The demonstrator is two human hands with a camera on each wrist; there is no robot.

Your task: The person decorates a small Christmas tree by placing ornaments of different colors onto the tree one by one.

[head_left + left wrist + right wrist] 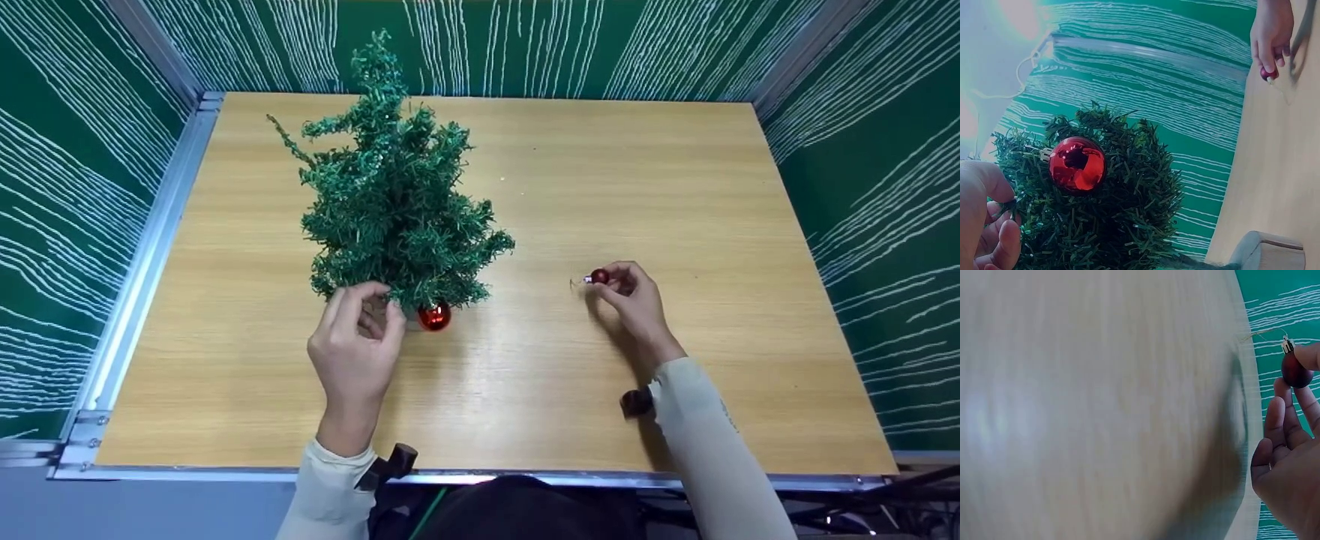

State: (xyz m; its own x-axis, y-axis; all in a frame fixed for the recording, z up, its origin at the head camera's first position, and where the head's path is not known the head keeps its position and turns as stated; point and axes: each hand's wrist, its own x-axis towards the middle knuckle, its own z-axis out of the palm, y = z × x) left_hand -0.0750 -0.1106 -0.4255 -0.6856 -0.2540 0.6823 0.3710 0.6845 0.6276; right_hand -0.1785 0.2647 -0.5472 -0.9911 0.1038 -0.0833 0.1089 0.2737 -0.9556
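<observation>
A small green artificial Christmas tree (397,202) stands on the left half of the table. My left hand (356,330) is at its low front side, thumb and forefinger pinching a branch tip (1009,207). Just right of those fingers hangs a shiny red bauble (434,316) with a silver cap, against the lower branches. Out to the right, my right hand (634,300) holds a smaller dark red bauble (1296,371) between thumb and fingers. From its metal cap a thin gold loop of string (1264,333) trails toward the tree side.
The wooden table (540,390) has a metal frame edge (142,262) along its left. Green walls with white streaks (517,49) enclose the back and sides. In the left wrist view, the tree's pale base (1275,253) rests on the tabletop.
</observation>
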